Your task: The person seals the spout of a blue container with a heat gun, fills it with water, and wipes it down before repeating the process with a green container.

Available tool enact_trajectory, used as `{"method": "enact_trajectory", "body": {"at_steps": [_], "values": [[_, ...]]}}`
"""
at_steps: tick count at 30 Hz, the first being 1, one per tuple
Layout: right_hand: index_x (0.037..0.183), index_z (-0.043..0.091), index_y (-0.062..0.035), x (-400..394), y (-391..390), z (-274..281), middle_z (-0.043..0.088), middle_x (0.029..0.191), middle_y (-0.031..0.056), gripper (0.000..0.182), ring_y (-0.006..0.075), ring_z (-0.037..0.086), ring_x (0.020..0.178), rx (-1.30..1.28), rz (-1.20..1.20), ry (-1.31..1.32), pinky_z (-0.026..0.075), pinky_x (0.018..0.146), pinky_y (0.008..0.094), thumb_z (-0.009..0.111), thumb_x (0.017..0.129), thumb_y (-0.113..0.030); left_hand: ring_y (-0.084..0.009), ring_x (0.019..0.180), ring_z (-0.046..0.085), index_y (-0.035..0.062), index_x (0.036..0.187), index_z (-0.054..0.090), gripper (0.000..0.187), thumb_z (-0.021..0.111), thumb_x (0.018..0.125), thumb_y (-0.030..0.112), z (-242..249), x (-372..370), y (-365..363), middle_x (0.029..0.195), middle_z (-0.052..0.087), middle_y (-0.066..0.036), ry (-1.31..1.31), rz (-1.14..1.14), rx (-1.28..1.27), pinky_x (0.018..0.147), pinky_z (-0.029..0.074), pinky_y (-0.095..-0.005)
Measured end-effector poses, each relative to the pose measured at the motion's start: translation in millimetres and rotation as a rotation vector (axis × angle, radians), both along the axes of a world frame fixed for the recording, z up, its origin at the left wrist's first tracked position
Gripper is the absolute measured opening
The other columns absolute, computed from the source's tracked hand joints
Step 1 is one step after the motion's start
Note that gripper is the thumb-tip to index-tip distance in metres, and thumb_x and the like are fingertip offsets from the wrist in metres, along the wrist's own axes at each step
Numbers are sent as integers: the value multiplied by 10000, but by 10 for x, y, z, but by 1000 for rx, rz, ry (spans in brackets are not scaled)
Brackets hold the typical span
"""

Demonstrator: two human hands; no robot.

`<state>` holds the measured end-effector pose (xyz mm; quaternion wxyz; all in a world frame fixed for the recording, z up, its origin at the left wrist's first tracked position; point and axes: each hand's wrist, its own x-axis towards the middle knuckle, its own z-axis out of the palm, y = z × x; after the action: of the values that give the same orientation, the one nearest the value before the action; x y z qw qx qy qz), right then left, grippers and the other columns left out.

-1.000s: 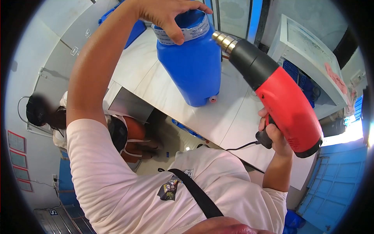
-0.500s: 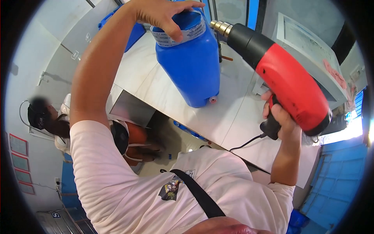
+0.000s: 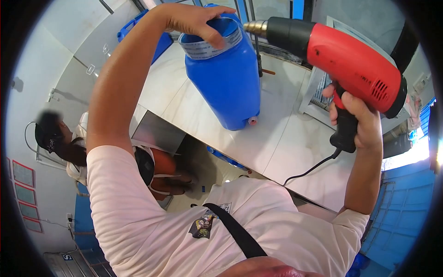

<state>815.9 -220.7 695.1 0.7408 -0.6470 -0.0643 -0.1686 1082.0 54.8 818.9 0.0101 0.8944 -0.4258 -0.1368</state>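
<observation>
A blue plastic container (image 3: 224, 87) stands on the white tiled counter, with a printed clear band (image 3: 210, 48) around its top. My left hand (image 3: 198, 23) rests on the container's top, thumb against the band and fingers stretched over the rim, apart from each other. At the right, my right hand (image 3: 357, 111) is wrapped round the black handle of a red and black heat gun (image 3: 353, 60). The gun's metal nozzle points left, close to the container's upper right edge. A black cord hangs from the handle down over the counter.
Another blue container (image 3: 161, 46) stands at the back left. A white-framed box (image 3: 318, 92) is behind the heat gun. The counter's front edge (image 3: 221, 157) runs diagonally below the container. A person in a dark cap (image 3: 48, 134) is at the left, beyond my left arm.
The heat gun in my right hand has moved up and to the right and turned closer to level. My left hand has shifted slightly along the container's top.
</observation>
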Motion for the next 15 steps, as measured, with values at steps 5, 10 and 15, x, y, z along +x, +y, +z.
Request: {"method": "enact_trajectory", "body": {"at_steps": [5,10,15], "values": [[1239,607,60,-191,-140,-100,692,967,152,483,161,613,624,-24,-63,28,521,567,292,690,829,-181,-470,1420,387,302,1591,247,1128,637,686,851,-187,232,138,1515,437,-217,-22,143,-99,1175,326,-589],[1139,644,57,-317,145,-182,691,935,133,379,159,610,605,-99,74,-93,501,553,299,627,790,-89,-444,1438,368,252,1579,291,1061,469,752,892,-169,141,101,1516,448,-201,-76,126,-188,1180,311,-570],[1122,642,61,-323,192,-140,688,938,131,353,156,607,609,-91,-32,-21,505,560,301,645,812,-109,-401,1422,395,188,1553,339,924,424,857,789,-74,128,65,1513,455,-194,-64,77,-197,1176,321,-522]]}}
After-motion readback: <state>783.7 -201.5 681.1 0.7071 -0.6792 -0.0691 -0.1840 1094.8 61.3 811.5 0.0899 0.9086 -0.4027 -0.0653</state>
